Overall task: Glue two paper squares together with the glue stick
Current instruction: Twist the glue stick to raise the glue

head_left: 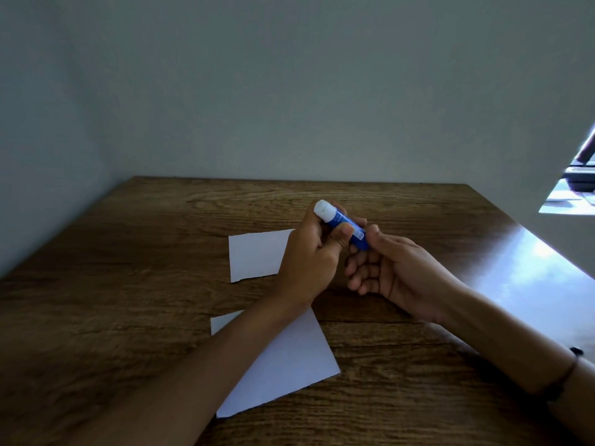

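Note:
A blue glue stick [346,227] with a white end pointing up and left is held above the table. My left hand [309,255] is wrapped around its upper half, thumb pressed on the blue barrel. My right hand [392,268] pinches the lower end with thumb and forefinger, its other fingers curled loosely. One white paper square [254,257] lies flat on the wooden table [128,284], partly behind my left hand. A second white paper square [289,365] lies nearer to me, partly under my left forearm.
The table stands in a corner, with a grey wall [289,91] behind and to the left. Its right edge runs diagonally, with a bright glare [531,262] on it. A window opening [576,185] is at the far right.

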`<action>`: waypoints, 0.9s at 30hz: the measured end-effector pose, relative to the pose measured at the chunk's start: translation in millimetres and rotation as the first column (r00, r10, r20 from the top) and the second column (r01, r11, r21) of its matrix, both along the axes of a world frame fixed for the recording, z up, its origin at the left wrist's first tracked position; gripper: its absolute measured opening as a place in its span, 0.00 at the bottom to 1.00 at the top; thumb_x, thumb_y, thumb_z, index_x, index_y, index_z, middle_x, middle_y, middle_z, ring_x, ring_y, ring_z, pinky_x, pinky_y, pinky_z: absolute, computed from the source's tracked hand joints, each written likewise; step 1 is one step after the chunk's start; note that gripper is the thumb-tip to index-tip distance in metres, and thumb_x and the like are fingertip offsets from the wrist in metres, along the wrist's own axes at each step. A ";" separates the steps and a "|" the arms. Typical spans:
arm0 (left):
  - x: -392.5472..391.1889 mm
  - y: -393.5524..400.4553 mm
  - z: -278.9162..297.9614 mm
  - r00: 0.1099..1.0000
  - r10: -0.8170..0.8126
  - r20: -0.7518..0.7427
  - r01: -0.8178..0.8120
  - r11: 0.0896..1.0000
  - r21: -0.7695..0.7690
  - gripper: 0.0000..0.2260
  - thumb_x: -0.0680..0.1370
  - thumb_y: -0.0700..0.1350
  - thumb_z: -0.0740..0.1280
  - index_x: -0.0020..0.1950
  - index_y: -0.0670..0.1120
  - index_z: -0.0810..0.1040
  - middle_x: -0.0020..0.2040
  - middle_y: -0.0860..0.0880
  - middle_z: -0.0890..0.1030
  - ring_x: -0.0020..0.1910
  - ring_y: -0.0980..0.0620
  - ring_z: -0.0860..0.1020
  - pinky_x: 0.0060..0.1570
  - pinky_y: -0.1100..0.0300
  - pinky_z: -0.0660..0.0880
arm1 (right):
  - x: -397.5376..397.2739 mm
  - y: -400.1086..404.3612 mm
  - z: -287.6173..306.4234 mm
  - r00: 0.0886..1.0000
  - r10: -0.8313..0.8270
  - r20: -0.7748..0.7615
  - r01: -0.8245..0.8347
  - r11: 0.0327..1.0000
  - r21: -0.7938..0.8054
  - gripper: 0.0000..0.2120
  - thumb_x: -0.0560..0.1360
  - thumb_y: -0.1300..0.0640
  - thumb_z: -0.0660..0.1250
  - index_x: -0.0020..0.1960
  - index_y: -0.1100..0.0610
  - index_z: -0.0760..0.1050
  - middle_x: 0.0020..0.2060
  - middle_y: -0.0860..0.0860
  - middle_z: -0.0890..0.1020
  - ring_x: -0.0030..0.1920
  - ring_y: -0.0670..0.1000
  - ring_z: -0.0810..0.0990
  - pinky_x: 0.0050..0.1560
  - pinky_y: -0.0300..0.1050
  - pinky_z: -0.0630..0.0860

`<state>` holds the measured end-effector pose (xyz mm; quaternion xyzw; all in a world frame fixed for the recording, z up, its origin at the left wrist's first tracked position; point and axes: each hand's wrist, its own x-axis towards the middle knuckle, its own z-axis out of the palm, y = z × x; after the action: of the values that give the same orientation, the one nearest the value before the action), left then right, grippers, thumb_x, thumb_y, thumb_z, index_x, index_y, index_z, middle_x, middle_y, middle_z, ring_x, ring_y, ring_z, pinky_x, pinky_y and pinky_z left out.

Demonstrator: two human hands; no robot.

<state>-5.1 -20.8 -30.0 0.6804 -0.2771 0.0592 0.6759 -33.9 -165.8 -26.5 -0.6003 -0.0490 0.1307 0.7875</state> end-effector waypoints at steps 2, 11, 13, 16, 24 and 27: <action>0.4 0.5 -0.6 1.000 0.007 -0.007 -0.007 1.000 -0.008 0.06 0.76 0.42 0.61 0.49 0.53 0.71 0.47 0.56 0.81 0.50 0.58 0.79 0.50 0.65 0.74 | 0.0 0.9 -0.1 1.000 -0.008 -0.010 0.008 1.000 -0.013 0.21 0.71 0.45 0.59 0.51 0.62 0.74 0.33 0.58 0.82 0.31 0.53 0.81 0.30 0.41 0.78; -2.2 0.7 1.7 0.999 -0.026 -0.021 0.025 0.998 -0.055 0.05 0.76 0.40 0.61 0.50 0.47 0.72 0.50 0.48 0.82 0.50 0.55 0.80 0.49 0.64 0.76 | -3.9 3.3 1.2 0.999 0.033 0.038 -0.033 0.999 0.003 0.19 0.72 0.50 0.61 0.56 0.62 0.72 0.34 0.58 0.82 0.32 0.52 0.81 0.33 0.41 0.79; -2.7 0.4 2.4 0.999 -0.040 -0.026 0.037 0.995 -0.089 0.04 0.76 0.39 0.61 0.50 0.46 0.72 0.48 0.48 0.82 0.49 0.55 0.80 0.47 0.66 0.76 | -4.1 3.2 1.8 0.999 0.040 0.020 -0.039 0.999 -0.011 0.19 0.72 0.48 0.60 0.52 0.62 0.73 0.33 0.58 0.82 0.31 0.53 0.81 0.31 0.42 0.78; -3.7 0.1 3.2 0.998 -0.052 -0.036 0.047 0.992 -0.121 0.05 0.76 0.38 0.62 0.48 0.48 0.72 0.45 0.53 0.82 0.47 0.58 0.81 0.45 0.69 0.75 | -4.1 3.3 1.7 1.000 0.024 -0.018 -0.024 1.000 -0.008 0.20 0.71 0.45 0.60 0.46 0.62 0.74 0.32 0.58 0.82 0.30 0.53 0.81 0.30 0.41 0.78; -6.3 -2.1 7.0 0.948 -0.140 -0.285 0.032 0.934 -0.355 0.07 0.71 0.39 0.68 0.48 0.43 0.79 0.43 0.51 0.84 0.44 0.52 0.82 0.42 0.58 0.79 | -4.5 29.4 3.0 0.980 -0.198 0.003 0.190 0.947 0.259 0.19 0.68 0.50 0.66 0.54 0.61 0.76 0.32 0.54 0.81 0.29 0.46 0.79 0.29 0.38 0.77; -8.3 -3.2 11.1 0.901 -0.200 -0.384 0.009 0.896 -0.445 0.13 0.67 0.43 0.71 0.49 0.42 0.78 0.43 0.45 0.80 0.39 0.51 0.79 0.41 0.58 0.76 | -2.5 47.7 9.1 0.963 -0.268 -0.005 0.250 0.890 0.382 0.20 0.66 0.51 0.68 0.55 0.61 0.77 0.35 0.53 0.80 0.28 0.45 0.77 0.29 0.37 0.76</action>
<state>-13.4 -24.0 -18.9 0.4936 -0.1419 -0.0658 0.8555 -36.5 -118.1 -17.4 -0.4409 -0.0115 -0.0018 0.8975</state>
